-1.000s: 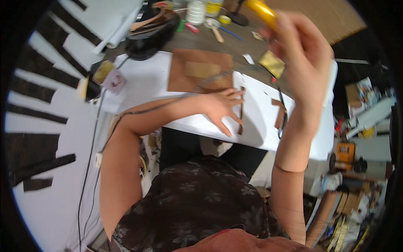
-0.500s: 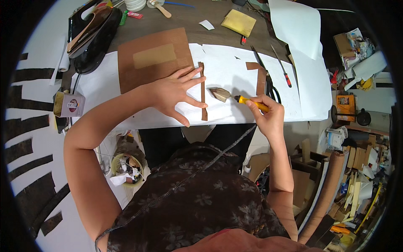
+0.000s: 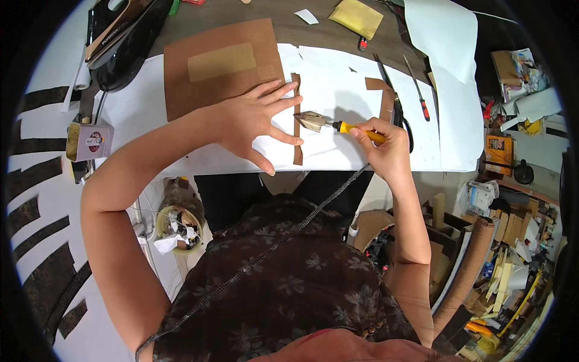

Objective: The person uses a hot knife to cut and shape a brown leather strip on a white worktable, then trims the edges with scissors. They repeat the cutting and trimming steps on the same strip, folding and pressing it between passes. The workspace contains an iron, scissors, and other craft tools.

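A narrow brown strip [image 3: 297, 158] lies upright across the white sheet in front of me. My left hand [image 3: 253, 120] is flat with its fingers spread, some fingertips resting on the strip. My right hand [image 3: 386, 148] is closed round the yellow handle of a small trowel-shaped tool [image 3: 312, 121], whose pointed metal head meets the strip's right edge between my left fingers. A brown sheet [image 3: 175, 78] with a tan rectangle [image 3: 222, 62] on it lies beyond my left hand. To the right of the tool, scissors [image 3: 397, 108] lie over an angled brown piece [image 3: 377, 84].
A black iron [image 3: 129, 57] stands at the far left, above a small tin [image 3: 89, 142]. A red-handled pointed tool [image 3: 424, 110] and a yellow folded cloth [image 3: 356, 20] lie toward the back. A grey braided cord [image 3: 265, 253] runs across my lap toward my right hand.
The tool in my right hand has moved left, and its tip now reaches the strip. My left hand stays spread over it. The whole view has shifted slightly.
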Available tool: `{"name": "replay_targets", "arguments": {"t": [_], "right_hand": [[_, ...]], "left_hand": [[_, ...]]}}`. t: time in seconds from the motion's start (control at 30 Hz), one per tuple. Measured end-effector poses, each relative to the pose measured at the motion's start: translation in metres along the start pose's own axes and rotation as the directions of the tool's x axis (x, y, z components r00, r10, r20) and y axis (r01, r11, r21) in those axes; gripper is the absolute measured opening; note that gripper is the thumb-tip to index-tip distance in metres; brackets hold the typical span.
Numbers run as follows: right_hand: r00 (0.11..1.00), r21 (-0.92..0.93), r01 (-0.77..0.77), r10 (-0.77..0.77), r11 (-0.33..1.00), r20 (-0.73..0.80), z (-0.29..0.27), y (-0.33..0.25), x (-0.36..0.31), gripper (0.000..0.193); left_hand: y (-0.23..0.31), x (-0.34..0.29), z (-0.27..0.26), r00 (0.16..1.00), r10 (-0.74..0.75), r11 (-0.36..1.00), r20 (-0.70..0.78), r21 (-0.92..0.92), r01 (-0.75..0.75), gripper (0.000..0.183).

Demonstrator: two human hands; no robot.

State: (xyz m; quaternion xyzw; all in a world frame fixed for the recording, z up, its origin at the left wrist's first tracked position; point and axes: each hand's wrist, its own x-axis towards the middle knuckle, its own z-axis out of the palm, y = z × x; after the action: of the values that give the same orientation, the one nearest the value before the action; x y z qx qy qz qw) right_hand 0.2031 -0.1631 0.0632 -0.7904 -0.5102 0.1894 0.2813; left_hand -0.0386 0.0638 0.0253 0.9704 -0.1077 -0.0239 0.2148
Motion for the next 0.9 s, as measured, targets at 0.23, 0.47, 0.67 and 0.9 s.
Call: {"name": "replay_targets", "arguments": {"t": [0.23,0.47,0.67,0.9], "right_hand": [[0.999,-0.027,0.034,-0.034,0.999,0.017,-0.001,0.002,-0.003,0.013],[0.996,0.005,0.077,-0.078,0.997,0.047,-0.005,0.003,-0.008,0.013],[0.997,-0.083,0.019,-0.013,0.996,0.076,-0.005,-0.005,-0.005,0.011],[0.995,-0.073,0.103,-0.102,0.992,0.019,-0.002,-0.004,0.001,0.014]], "left_hand": [[-0.003,-0.002,0.003,1.000,0.018,1.000,-0.022,0.022,-0.017,0.077],[-0.006,-0.001,0.004,1.000,0.027,0.999,-0.009,0.024,-0.027,0.078],[-0.007,-0.001,0.004,0.999,0.033,0.999,-0.001,0.024,-0.033,0.079],[-0.006,-0.001,0.004,0.999,0.038,0.999,-0.013,0.024,-0.038,0.079]]}}
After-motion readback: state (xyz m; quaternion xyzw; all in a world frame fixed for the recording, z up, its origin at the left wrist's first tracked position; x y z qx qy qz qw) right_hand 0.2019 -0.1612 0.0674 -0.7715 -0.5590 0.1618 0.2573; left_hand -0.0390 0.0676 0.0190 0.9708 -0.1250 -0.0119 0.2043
